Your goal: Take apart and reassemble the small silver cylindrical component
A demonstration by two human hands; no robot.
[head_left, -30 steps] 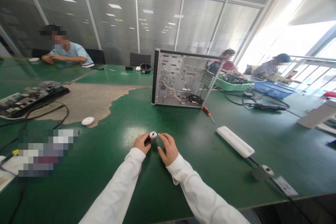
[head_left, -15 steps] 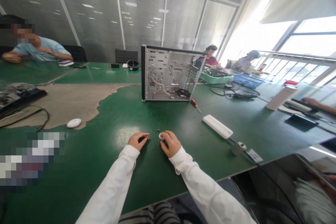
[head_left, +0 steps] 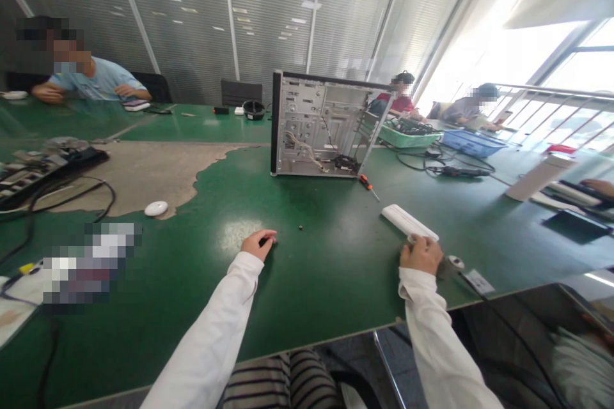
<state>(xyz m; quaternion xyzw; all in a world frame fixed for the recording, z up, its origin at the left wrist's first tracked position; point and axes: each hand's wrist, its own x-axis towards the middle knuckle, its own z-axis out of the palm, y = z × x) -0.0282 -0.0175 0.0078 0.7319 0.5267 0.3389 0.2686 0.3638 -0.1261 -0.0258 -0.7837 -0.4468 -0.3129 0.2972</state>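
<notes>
My left hand [head_left: 259, 243] is low over the green table, its thumb and fingertips pinched together; anything between them is too small to make out. Away to the right, my right hand [head_left: 422, 254] has its fingers closed around a small round object [head_left: 412, 238], mostly hidden, at the near edge of a white power strip [head_left: 407, 222]. A tiny dark piece [head_left: 300, 227] lies between the hands. Beyond it an open computer case [head_left: 321, 124] stands upright, with cables inside. An orange-handled screwdriver [head_left: 366, 183] lies by its lower right corner.
A white oval object [head_left: 156, 208] lies at left, near cables and electronic parts [head_left: 52, 169]. Green [head_left: 410, 137] and blue [head_left: 472, 143] baskets stand behind at right, with a white bottle-like object [head_left: 541, 176] nearer. Other people sit around the table.
My right hand has moved far right with the round object, from beside the tiny piece to the power strip. My left hand remains pinched. The view has shifted slightly.
</notes>
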